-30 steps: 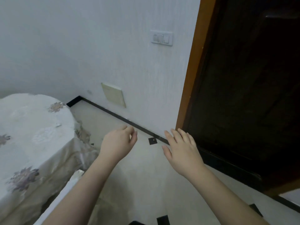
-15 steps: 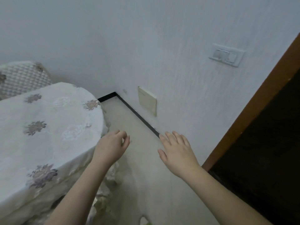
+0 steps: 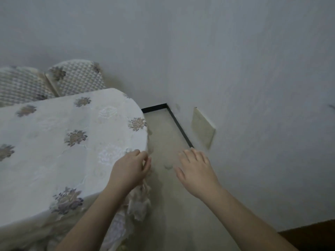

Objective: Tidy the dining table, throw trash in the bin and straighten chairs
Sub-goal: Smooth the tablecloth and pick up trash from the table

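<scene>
The dining table [image 3: 54,145] fills the left side, draped in a white cloth with grey-brown flower prints. Two quilted chair backs [image 3: 76,78] rise behind its far edge, close to the wall. My left hand [image 3: 129,171] hovers over the table's right edge with loosely curled fingers and holds nothing. My right hand [image 3: 195,171] is held over the floor to the right of the table, fingers straight and spread, also empty. No trash or bin shows in this view.
A narrow strip of beige floor [image 3: 168,134] runs between the table and the white wall. A cream wall plate [image 3: 203,127] sits low on that wall. A dark door edge [image 3: 311,236] shows at the bottom right corner.
The view has swung left from the dark doorway to the table and chair backs. Both hands kept their pose and now lie by the table's right edge.
</scene>
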Tool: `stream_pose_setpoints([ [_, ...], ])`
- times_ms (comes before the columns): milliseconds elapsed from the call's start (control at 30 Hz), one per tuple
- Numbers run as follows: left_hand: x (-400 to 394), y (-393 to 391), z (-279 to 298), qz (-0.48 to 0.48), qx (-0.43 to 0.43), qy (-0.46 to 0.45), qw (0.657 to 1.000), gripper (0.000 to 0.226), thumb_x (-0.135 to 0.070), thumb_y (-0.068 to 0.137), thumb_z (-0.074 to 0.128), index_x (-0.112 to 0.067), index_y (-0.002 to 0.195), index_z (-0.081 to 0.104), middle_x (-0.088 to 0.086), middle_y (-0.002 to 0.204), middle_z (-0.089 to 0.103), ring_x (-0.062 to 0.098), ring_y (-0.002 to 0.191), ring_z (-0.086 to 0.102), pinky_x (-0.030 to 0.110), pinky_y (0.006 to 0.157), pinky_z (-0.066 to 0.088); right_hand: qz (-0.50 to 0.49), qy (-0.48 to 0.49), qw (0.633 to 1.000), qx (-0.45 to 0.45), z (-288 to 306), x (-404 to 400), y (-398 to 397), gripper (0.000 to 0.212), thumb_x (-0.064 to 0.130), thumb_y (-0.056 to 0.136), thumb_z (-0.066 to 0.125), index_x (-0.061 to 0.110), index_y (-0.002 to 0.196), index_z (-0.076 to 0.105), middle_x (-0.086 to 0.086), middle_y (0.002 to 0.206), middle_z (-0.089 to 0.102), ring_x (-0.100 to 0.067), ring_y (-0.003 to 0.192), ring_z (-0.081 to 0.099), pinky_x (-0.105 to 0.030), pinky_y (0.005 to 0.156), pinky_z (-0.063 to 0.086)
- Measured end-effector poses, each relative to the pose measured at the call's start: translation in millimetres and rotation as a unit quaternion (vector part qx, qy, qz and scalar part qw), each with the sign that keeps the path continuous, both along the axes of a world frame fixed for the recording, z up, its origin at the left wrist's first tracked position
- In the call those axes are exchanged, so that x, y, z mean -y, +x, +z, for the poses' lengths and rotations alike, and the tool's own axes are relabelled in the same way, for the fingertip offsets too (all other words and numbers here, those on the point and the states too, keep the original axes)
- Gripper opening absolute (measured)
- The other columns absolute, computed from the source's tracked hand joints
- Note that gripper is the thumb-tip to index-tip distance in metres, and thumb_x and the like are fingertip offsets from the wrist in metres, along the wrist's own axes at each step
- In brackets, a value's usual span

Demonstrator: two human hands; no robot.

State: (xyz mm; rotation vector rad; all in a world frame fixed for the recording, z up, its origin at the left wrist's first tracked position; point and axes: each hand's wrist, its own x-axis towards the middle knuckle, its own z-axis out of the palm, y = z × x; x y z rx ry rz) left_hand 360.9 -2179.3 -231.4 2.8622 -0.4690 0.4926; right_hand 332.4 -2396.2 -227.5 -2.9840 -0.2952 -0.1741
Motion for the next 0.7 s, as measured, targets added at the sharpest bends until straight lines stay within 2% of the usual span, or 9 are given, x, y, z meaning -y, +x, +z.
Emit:
stream_pose_setpoints([
  [200, -7, 37, -15, 0.119, -0.053, 0.009, 0.991, 0.019, -0.036, 0.09, 0.054, -0.024, 0.076, 0.055, -0.006, 0.067, 0.053, 0.018, 0.06, 0.055, 0.026, 0.045, 0.031, 0.089, 0.036, 0.995, -0.006, -17, -8, 84, 0.053, 0.047, 0.086, 0.036, 0.015, 0.126, 0.053, -0.009, 0.121, 0.059, -0.033, 0.111, 0.054, -0.047, 0.094, 0.043],
  [367, -3, 66, -11, 0.255, -0.056, 0.001, 0.965, 0.018, -0.033, 0.092, 0.051, -0.021, 0.078, 0.055, -0.002, 0.066, 0.052, 0.023, 0.059, 0.054, 0.03, 0.045, 0.041, 0.178, 0.043, 0.983, -0.02, -25, -12, 140, 0.054, 0.045, 0.082, 0.041, 0.018, 0.129, 0.05, -0.006, 0.121, 0.058, -0.03, 0.112, 0.053, -0.047, 0.095, 0.044],
  [600, -11, 61, -13, 0.341, -0.084, -0.005, 0.936, 0.012, -0.03, 0.091, 0.054, -0.022, 0.084, 0.058, -0.005, 0.065, 0.051, 0.017, 0.055, 0.05, 0.024, 0.04, 0.031, 0.298, 0.015, 0.952, -0.06, -48, -49, 191, 0.056, 0.045, 0.078, 0.04, 0.018, 0.125, 0.057, -0.01, 0.121, 0.063, -0.031, 0.111, 0.058, -0.048, 0.092, 0.048],
  [700, -23, 56, -17, 0.339, -0.097, -0.01, 0.936, 0.011, -0.032, 0.091, 0.055, -0.022, 0.091, 0.061, -0.006, 0.072, 0.057, 0.017, 0.063, 0.055, 0.023, 0.043, 0.028, 0.358, -0.001, 0.931, -0.07, -58, -75, 201, 0.059, 0.043, 0.084, 0.048, 0.017, 0.136, 0.045, -0.014, 0.136, 0.052, -0.033, 0.126, 0.047, -0.051, 0.103, 0.037],
])
